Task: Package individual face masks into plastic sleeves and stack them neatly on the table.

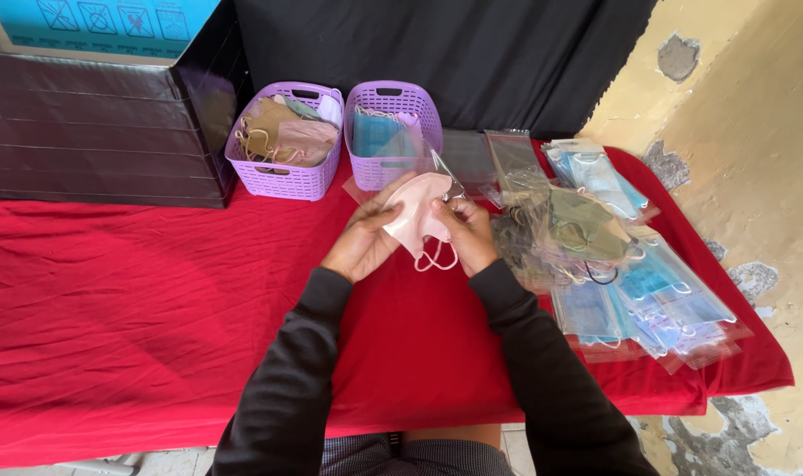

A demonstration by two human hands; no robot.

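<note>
Pink mask (pixel 414 216), gripped by left hand (pixel 363 238) and right hand (pixel 468 234), half inside clear sleeve (pixel 444 176); bagged masks (pixel 631 282) stacked right of it, loose masks in baskets (pixel 287 176) behind.

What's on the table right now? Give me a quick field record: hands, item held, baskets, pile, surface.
left hand: grips the pink face mask from its left side
right hand: pinches the mask's right edge, a clear sleeve sticking up behind
left basket: lilac, holds tan and beige masks
right basket: lilac, holds blue masks
pile: bagged masks, mostly blue, one olive, to the right of the hands
surface: red cloth
back left: dark box
</note>
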